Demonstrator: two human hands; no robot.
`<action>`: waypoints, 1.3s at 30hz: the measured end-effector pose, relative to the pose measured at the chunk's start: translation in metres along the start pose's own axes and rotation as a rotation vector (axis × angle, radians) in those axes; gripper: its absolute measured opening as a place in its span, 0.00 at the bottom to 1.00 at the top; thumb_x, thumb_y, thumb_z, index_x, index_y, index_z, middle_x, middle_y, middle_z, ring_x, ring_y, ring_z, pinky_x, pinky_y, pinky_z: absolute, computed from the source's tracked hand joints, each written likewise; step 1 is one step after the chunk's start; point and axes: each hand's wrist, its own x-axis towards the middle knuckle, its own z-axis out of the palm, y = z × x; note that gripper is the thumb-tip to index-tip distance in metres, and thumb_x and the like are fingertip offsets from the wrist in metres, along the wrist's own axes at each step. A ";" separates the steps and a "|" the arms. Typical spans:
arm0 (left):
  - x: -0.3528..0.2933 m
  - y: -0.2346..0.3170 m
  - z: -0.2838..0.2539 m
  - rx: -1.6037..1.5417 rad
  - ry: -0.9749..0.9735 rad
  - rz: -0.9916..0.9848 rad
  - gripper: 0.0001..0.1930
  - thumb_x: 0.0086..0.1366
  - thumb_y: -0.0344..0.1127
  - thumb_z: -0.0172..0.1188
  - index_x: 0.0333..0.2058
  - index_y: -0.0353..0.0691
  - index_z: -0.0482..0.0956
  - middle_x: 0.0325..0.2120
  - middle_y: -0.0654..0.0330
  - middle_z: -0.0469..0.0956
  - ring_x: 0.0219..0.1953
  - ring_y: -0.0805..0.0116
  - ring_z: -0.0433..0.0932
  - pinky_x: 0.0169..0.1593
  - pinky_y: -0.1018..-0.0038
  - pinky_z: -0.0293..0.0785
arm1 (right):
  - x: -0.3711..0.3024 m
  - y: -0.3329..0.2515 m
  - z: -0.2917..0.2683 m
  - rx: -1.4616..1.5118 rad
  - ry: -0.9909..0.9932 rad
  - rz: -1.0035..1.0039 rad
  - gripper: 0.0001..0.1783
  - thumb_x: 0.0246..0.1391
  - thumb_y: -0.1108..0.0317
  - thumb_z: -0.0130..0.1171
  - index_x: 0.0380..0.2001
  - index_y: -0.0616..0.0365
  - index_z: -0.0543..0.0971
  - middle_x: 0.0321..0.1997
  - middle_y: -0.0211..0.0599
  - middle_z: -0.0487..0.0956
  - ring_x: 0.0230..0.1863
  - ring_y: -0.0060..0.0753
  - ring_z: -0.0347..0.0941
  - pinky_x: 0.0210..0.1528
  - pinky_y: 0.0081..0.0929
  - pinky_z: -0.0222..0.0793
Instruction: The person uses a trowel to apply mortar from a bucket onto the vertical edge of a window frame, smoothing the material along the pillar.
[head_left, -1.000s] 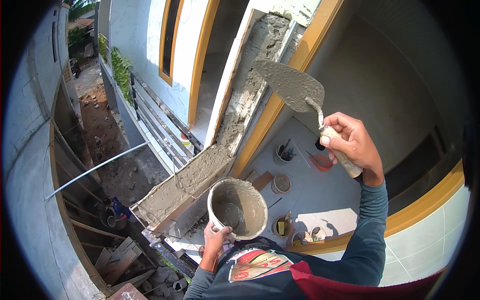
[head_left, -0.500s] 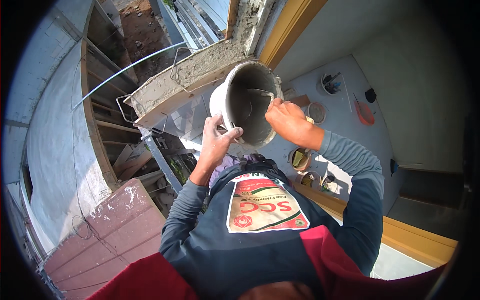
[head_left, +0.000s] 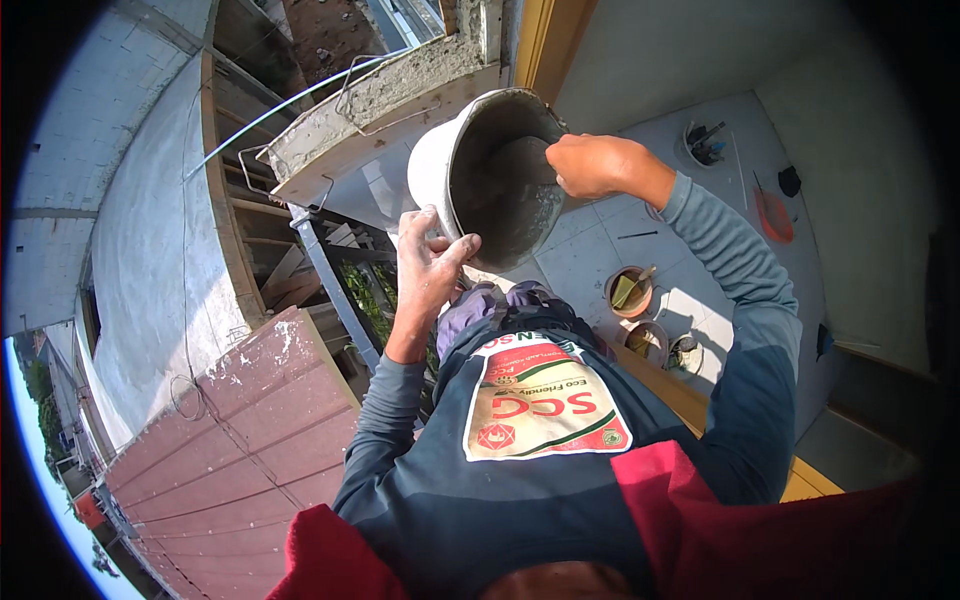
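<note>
A white bucket (head_left: 430,165), smeared grey inside, is tipped so that its mouth faces me and to the right. My left hand (head_left: 428,265) grips its near left rim, thumb over the edge and fingers along the outer wall. At the right side of the mouth, my right hand (head_left: 605,166) is closed in a fist around the handle of a trowel, which the fingers hide. The trowel's blade (head_left: 525,162) lies inside against the grey, wet-looking mortar (head_left: 515,215); its outline blends with the mix.
Beyond the bucket runs a rough concrete ledge (head_left: 400,85) with bent wires sticking out. Small tubs (head_left: 630,292) stand on the tiled floor (head_left: 585,240) below right, near an orange basin (head_left: 773,215). Reddish roof sheets (head_left: 240,420) lie at lower left, beside a dark metal rail (head_left: 335,285).
My right hand has moved up and right with the trowel, whose blade shows more broadly inside the bucket. The bucket sits slightly higher and further left in view, and the view itself has shifted.
</note>
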 end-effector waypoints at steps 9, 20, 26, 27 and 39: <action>-0.018 -0.014 -0.010 -0.036 -0.005 0.018 0.20 0.56 0.22 0.68 0.46 0.23 0.73 0.42 0.54 0.73 0.34 0.63 0.85 0.34 0.74 0.85 | 0.009 0.024 0.074 1.098 -0.434 -0.029 0.15 0.62 0.64 0.54 0.33 0.69 0.79 0.25 0.35 0.78 0.20 0.23 0.75 0.19 0.22 0.72; 0.000 -0.006 -0.064 -0.494 -0.023 -0.146 0.26 0.54 0.24 0.67 0.53 0.32 0.73 0.36 0.58 0.81 0.27 0.77 0.78 0.27 0.82 0.74 | -0.035 -0.013 0.000 1.293 -0.138 -0.018 0.16 0.66 0.64 0.51 0.45 0.68 0.77 0.27 0.33 0.77 0.21 0.18 0.73 0.20 0.19 0.71; 0.017 -0.009 -0.083 -0.711 -0.100 -0.198 0.27 0.54 0.19 0.61 0.55 0.31 0.70 0.41 0.55 0.80 0.32 0.73 0.81 0.28 0.82 0.79 | -0.070 -0.031 -0.100 1.195 -0.076 -0.029 0.17 0.67 0.62 0.49 0.47 0.67 0.76 0.30 0.34 0.77 0.22 0.20 0.74 0.22 0.20 0.72; 0.021 -0.015 -0.085 -0.729 -0.125 -0.182 0.27 0.54 0.19 0.60 0.54 0.31 0.70 0.41 0.55 0.80 0.31 0.72 0.81 0.29 0.81 0.80 | -0.080 -0.034 -0.118 1.202 -0.052 -0.032 0.17 0.67 0.63 0.49 0.47 0.68 0.75 0.30 0.35 0.77 0.22 0.20 0.73 0.21 0.20 0.72; 0.048 -0.023 -0.082 -0.736 -0.185 -0.258 0.25 0.52 0.19 0.62 0.51 0.36 0.73 0.38 0.60 0.80 0.32 0.75 0.78 0.29 0.81 0.74 | -0.163 -0.057 -0.335 1.019 0.767 -0.112 0.21 0.70 0.62 0.44 0.46 0.74 0.75 0.28 0.35 0.78 0.15 0.14 0.71 0.11 0.10 0.71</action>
